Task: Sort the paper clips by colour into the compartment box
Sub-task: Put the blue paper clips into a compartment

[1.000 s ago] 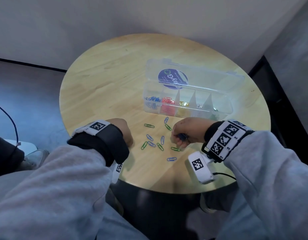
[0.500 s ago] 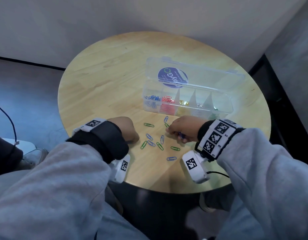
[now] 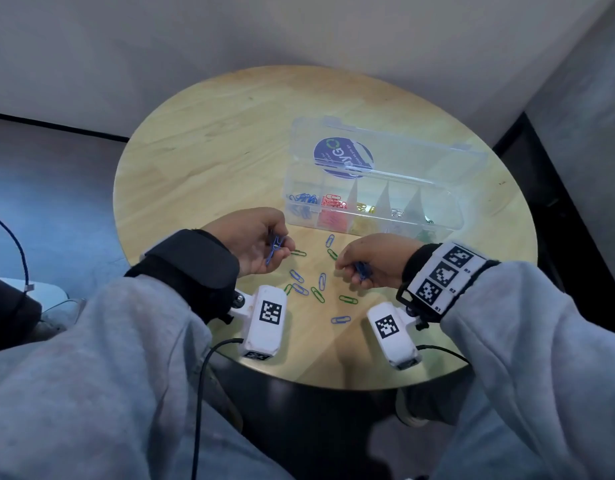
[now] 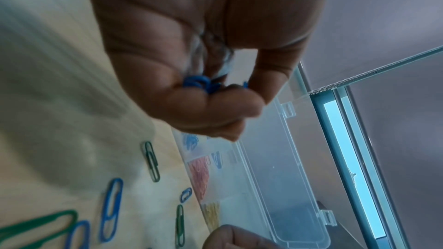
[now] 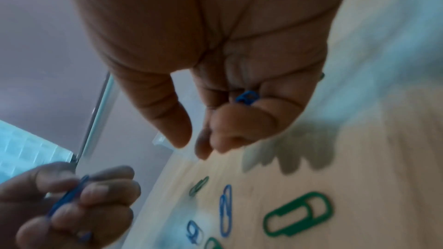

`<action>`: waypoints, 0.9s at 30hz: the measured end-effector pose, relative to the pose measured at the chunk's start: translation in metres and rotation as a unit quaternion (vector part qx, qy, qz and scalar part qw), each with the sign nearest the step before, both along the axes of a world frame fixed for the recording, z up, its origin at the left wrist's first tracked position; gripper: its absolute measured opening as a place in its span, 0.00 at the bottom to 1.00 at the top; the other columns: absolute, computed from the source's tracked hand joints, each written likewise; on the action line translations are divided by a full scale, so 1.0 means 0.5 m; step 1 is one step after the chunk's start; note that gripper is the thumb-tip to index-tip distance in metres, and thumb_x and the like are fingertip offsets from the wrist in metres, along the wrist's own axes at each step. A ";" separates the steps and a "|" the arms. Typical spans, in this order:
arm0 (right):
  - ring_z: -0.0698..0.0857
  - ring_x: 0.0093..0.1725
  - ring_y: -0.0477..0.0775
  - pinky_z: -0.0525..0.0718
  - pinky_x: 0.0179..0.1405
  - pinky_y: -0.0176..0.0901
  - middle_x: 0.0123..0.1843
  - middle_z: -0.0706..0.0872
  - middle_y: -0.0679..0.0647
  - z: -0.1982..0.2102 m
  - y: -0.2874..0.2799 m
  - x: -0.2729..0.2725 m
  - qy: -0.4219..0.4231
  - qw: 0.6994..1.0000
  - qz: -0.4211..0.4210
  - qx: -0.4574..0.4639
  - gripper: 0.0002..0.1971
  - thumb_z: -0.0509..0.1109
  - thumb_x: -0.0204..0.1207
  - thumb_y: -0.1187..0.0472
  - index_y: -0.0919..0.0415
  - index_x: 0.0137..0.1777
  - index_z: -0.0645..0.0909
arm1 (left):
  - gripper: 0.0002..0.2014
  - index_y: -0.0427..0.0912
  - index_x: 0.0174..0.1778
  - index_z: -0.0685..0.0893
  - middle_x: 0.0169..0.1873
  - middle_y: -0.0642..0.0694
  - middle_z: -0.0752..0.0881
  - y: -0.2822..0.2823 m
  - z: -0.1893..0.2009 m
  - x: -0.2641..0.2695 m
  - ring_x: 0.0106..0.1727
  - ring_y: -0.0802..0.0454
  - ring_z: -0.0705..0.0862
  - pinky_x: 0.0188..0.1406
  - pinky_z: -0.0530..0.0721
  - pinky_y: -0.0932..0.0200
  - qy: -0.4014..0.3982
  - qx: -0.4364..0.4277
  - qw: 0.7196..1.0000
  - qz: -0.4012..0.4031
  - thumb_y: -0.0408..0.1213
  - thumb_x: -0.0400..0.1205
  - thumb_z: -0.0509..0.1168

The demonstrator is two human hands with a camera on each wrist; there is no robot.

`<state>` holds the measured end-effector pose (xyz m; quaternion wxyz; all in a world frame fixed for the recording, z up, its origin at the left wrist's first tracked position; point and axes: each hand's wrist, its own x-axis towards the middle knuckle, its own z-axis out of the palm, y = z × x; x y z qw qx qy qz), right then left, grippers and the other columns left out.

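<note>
Left hand (image 3: 256,245): fingers curled, pinching several blue paper clips (image 3: 275,249) above the table (image 3: 202,161). Right hand (image 3: 372,263): fingers curled round a bunch of blue clips (image 3: 363,270), thumb apart. Loose blue and green clips (image 3: 318,294) lie between the hands near the table's near edge. Compartment box (image 3: 451,220): open, toward the far right edge, clips sorted inside

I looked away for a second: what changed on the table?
The left hand has lifted and turned, now showing blue clips it holds. The right hand moved toward the box, still holding blue clips. Box and loose clips unchanged.
</note>
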<state>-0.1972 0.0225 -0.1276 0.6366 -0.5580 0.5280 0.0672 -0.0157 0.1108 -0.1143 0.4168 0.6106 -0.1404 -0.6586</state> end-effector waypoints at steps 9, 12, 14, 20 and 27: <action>0.80 0.33 0.56 0.86 0.28 0.38 0.35 0.78 0.61 -0.005 0.010 0.011 -0.051 0.997 -0.042 0.044 0.12 0.57 0.82 0.66 0.69 0.41 0.78 | 0.11 0.40 0.28 0.70 0.24 0.45 0.76 0.000 -0.001 -0.007 0.14 0.57 0.71 0.12 0.71 0.72 -0.049 0.001 0.999 -0.002 0.26 0.77 0.52; 0.84 0.35 0.57 0.89 0.30 0.38 0.35 0.81 0.61 0.001 0.006 0.005 -0.084 0.992 -0.056 0.077 0.11 0.58 0.81 0.67 0.71 0.43 0.79 | 0.12 0.41 0.29 0.72 0.20 0.46 0.78 0.001 0.001 -0.003 0.15 0.56 0.73 0.13 0.72 0.72 -0.046 -0.014 0.999 0.002 0.24 0.75 0.51; 0.83 0.35 0.56 0.88 0.28 0.37 0.35 0.81 0.60 0.004 0.004 0.001 -0.084 0.992 -0.054 0.075 0.10 0.57 0.82 0.67 0.70 0.44 0.79 | 0.13 0.42 0.32 0.75 0.21 0.46 0.79 0.000 0.004 -0.003 0.16 0.56 0.73 0.14 0.72 0.72 -0.046 -0.020 0.999 -0.003 0.24 0.75 0.50; 0.71 0.19 0.45 0.70 0.16 0.32 0.31 0.76 0.54 -0.010 -0.007 -0.003 0.010 0.995 0.068 -0.077 0.08 0.65 0.76 0.70 0.59 0.40 0.79 | 0.13 0.42 0.37 0.80 0.25 0.49 0.70 -0.015 0.016 -0.021 0.23 0.57 0.65 0.17 0.61 0.69 -0.128 -0.004 0.988 -0.090 0.28 0.78 0.52; 0.70 0.27 0.43 0.69 0.31 0.37 0.29 0.70 0.46 0.003 0.013 0.017 0.106 0.899 0.311 -0.290 0.11 0.75 0.69 0.61 0.46 0.48 0.82 | 0.10 0.51 0.47 0.86 0.27 0.59 0.77 -0.028 -0.011 -0.045 0.28 0.63 0.73 0.27 0.70 0.68 -0.452 -0.022 0.832 -0.320 0.31 0.77 0.65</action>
